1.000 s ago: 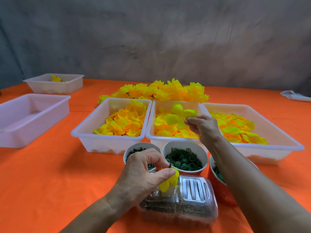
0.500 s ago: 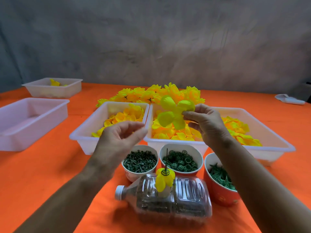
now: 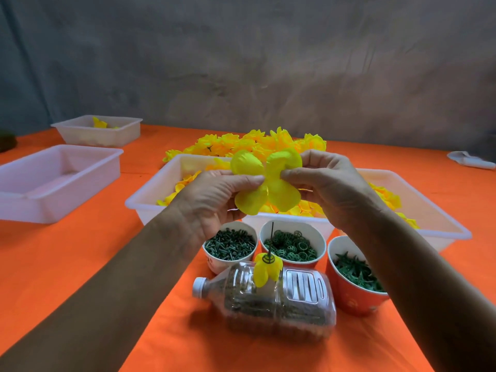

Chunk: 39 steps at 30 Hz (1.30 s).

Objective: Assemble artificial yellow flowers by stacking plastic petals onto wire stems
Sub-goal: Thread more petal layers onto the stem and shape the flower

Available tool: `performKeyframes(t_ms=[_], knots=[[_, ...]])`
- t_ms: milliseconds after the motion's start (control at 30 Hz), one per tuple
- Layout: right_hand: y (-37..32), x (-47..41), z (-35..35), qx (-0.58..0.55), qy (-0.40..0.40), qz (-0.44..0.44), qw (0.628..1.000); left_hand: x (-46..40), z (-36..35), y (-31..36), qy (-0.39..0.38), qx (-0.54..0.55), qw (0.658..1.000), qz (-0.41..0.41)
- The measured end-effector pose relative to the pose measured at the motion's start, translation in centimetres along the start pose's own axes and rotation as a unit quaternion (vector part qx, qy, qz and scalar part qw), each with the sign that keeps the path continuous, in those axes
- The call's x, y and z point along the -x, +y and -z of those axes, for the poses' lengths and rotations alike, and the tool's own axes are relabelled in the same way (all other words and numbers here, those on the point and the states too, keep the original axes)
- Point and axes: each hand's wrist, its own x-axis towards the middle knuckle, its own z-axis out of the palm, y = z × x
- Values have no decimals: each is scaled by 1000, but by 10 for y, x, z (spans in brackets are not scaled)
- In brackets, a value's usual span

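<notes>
Both bare forearms are reaching forward from the lower corners and converging at mid-height. The left hand [image 3: 212, 200] is showing its back to the camera, wrist bent slightly inward, thumb lying along the top and pinching against the curled fingers. The right hand [image 3: 330, 183] is facing it, thumb and forefinger pinching, remaining fingers curled. The two thumb tips are sitting close together, not touching.

A table covered in orange cloth [image 3: 67, 264] carries three white plastic trays of yellow petals [image 3: 150, 200] side by side, a heap of finished yellow flowers [image 3: 228, 142] behind them, two more white trays [image 3: 53, 181] at far left, and three paper cups of green parts [image 3: 228, 247] in front. A clear plastic bottle lying on its side [image 3: 279, 302] rests nearest, just before the cups.
</notes>
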Motion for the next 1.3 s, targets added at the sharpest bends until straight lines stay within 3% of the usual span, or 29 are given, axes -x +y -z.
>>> performKeyframes(t_ms=[367, 1167, 1300], knots=[[2, 27, 7, 23, -127, -67, 989, 16, 0, -8, -17, -4, 1000, 0], [9, 34, -7, -9, -55, -248, 967, 13, 0, -26, -37, 2, 995, 96], [10, 33, -7, -8, -54, -254, 966, 9, 6, -31, -103, 14, 990, 95]])
